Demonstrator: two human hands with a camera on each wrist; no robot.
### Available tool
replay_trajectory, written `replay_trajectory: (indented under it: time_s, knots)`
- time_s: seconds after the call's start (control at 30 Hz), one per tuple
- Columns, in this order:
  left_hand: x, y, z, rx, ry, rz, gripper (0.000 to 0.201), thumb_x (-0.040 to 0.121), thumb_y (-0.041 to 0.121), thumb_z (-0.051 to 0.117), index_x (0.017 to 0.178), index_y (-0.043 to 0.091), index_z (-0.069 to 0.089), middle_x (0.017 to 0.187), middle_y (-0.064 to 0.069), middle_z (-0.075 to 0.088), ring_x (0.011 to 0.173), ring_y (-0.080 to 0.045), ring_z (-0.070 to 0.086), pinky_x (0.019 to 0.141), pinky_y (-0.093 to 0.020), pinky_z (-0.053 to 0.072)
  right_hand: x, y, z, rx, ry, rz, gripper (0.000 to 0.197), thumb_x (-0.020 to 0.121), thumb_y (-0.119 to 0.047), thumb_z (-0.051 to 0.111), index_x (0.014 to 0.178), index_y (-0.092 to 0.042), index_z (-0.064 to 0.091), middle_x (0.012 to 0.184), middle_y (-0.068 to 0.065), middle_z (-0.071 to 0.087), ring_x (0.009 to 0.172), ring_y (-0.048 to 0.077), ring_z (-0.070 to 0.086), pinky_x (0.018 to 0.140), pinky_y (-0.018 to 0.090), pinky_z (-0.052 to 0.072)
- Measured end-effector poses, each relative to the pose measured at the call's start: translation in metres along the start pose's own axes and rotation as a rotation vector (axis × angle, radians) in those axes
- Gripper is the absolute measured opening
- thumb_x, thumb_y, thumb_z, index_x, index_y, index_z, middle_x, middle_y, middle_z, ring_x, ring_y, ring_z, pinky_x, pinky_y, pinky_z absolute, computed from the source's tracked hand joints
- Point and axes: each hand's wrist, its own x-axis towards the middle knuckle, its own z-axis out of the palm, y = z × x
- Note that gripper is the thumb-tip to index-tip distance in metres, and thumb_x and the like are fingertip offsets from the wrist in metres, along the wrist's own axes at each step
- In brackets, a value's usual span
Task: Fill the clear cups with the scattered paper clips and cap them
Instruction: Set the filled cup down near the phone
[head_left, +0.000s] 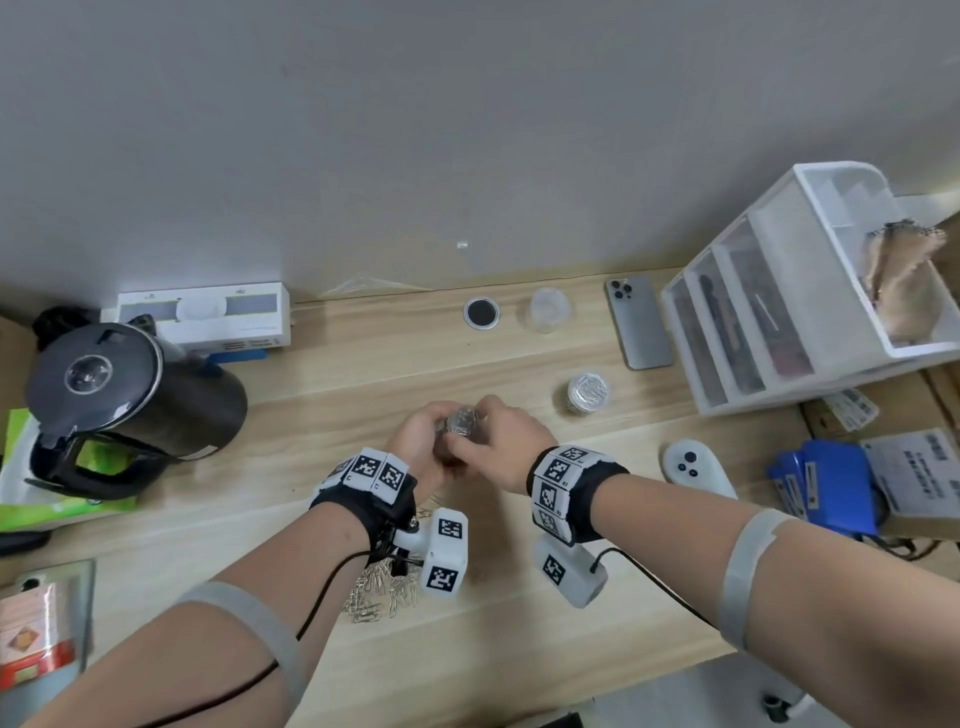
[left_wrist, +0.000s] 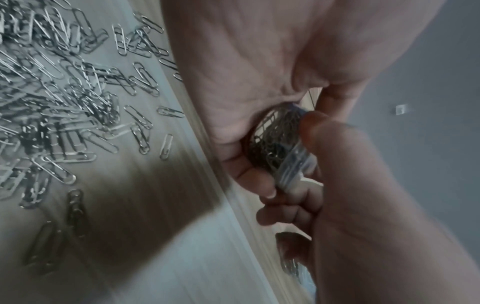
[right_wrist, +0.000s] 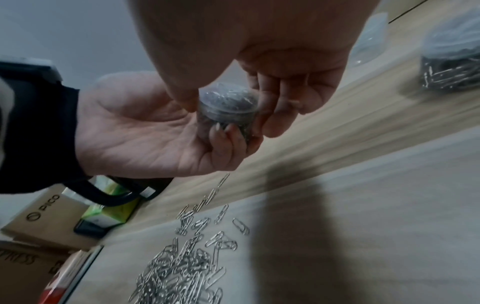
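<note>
A clear cup (head_left: 464, 421) packed with paper clips is held above the desk between both hands. My left hand (head_left: 418, 447) curls round its body from the left; in the right wrist view its fingertips (right_wrist: 223, 131) wrap the cup (right_wrist: 226, 107). My right hand (head_left: 501, 434) pinches the clear lid (left_wrist: 293, 164) sitting on the cup's top. Loose paper clips (head_left: 379, 590) lie in a pile under my left wrist. A second cup (head_left: 588, 391), filled and capped, stands to the right. An empty clear cup (head_left: 548, 309) stands near the wall.
A black kettle (head_left: 119, 405) stands at the left and a phone (head_left: 641, 322) lies at the back right. A white drawer unit (head_left: 779, 312), a white controller (head_left: 696, 467) and blue boxes (head_left: 826, 483) crowd the right side. A round desk grommet (head_left: 481, 313) sits beside the empty cup.
</note>
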Motion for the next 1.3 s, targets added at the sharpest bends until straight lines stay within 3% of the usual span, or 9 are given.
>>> replay_trajectory:
  time_s: [0.07,0.17,0.23,0.47,0.87,1.03,1.13,1.2,1.3]
  knots:
    - [0.001,0.003,0.002,0.01,-0.027,-0.012,0.042,0.1,0.035,0.045,0.124,0.004,0.062,0.099,-0.017,0.067,0.073,-0.027,0.064,0.06,-0.036,0.056,0.004,0.004,-0.013,-0.035,0.033,-0.005,0.05,0.073,-0.063,0.058,0.102,-0.023,0.047,0.083,-0.006,0.061,0.075,0.019,0.062,0.062,0.03,0.048]
    - [0.002,0.009,-0.003,0.049,-0.004,-0.056,0.049,0.098,0.055,0.047,0.134,0.023,0.05,0.12,-0.024,0.063,0.075,-0.035,0.068,0.073,-0.043,0.059,0.012,0.023,-0.044,-0.088,0.149,0.016,0.054,0.069,-0.061,0.06,0.107,-0.025,0.044,0.091,-0.006,0.059,0.08,0.018,0.061,0.067,0.03,0.048]
    - [0.003,0.013,-0.01,0.07,0.07,-0.051,0.052,0.095,0.056,0.051,0.136,0.023,0.047,0.124,-0.028,0.061,0.075,-0.036,0.066,0.074,-0.043,0.058,0.017,0.044,-0.068,-0.2,0.188,0.08,0.056,0.073,-0.061,0.058,0.111,-0.024,0.04,0.096,-0.001,0.056,0.079,0.021,0.059,0.067,0.032,0.048]
    - [0.004,0.016,-0.02,0.053,0.131,-0.01,0.054,0.092,0.044,0.059,0.136,0.015,0.049,0.114,-0.026,0.065,0.078,-0.035,0.063,0.073,-0.043,0.056,0.012,0.108,-0.099,-0.406,0.097,0.264,0.071,0.073,-0.068,0.055,0.123,-0.021,0.038,0.111,0.007,0.054,0.08,0.026,0.059,0.069,0.036,0.053]
    - [-0.004,0.019,-0.029,0.059,0.131,0.008,0.051,0.091,0.041,0.06,0.131,0.012,0.051,0.1,-0.022,0.065,0.075,-0.034,0.062,0.073,-0.042,0.055,0.017,0.106,-0.086,-0.453,0.121,0.28,0.064,0.076,-0.064,0.054,0.123,-0.023,0.04,0.114,0.007,0.055,0.08,0.027,0.057,0.07,0.037,0.052]
    - [-0.005,0.02,-0.035,0.035,0.135,0.017,0.051,0.092,0.041,0.058,0.131,0.01,0.051,0.101,-0.021,0.063,0.073,-0.032,0.062,0.07,-0.04,0.054,0.025,0.095,-0.097,-0.543,0.229,0.209,0.079,0.074,-0.068,0.045,0.135,-0.018,0.037,0.126,0.01,0.048,0.113,0.031,0.048,0.084,0.044,0.049]
    - [-0.005,0.021,-0.042,0.013,0.145,0.025,0.05,0.093,0.041,0.057,0.132,0.009,0.05,0.101,-0.021,0.062,0.07,-0.03,0.062,0.066,-0.038,0.054,0.052,0.075,-0.112,-0.473,0.285,0.198,0.071,0.08,-0.06,0.046,0.136,-0.017,0.038,0.134,0.013,0.044,0.12,0.033,0.045,0.089,0.047,0.047]
    - [-0.006,0.021,-0.048,0.001,0.158,0.027,0.05,0.093,0.041,0.056,0.131,0.008,0.05,0.099,-0.021,0.063,0.069,-0.03,0.062,0.064,-0.037,0.054,0.08,0.06,-0.118,-0.416,0.256,0.25,0.067,0.082,-0.053,0.053,0.134,-0.013,0.039,0.134,0.016,0.044,0.116,0.035,0.049,0.083,0.043,0.048]
    - [-0.009,0.019,-0.066,-0.013,0.184,0.03,0.05,0.094,0.042,0.054,0.13,0.007,0.052,0.097,-0.02,0.063,0.069,-0.029,0.061,0.065,-0.037,0.053,0.113,0.036,-0.115,-0.453,0.194,0.347,0.057,0.081,-0.051,0.057,0.118,-0.009,0.047,0.118,0.017,0.054,0.09,0.034,0.054,0.069,0.036,0.046]
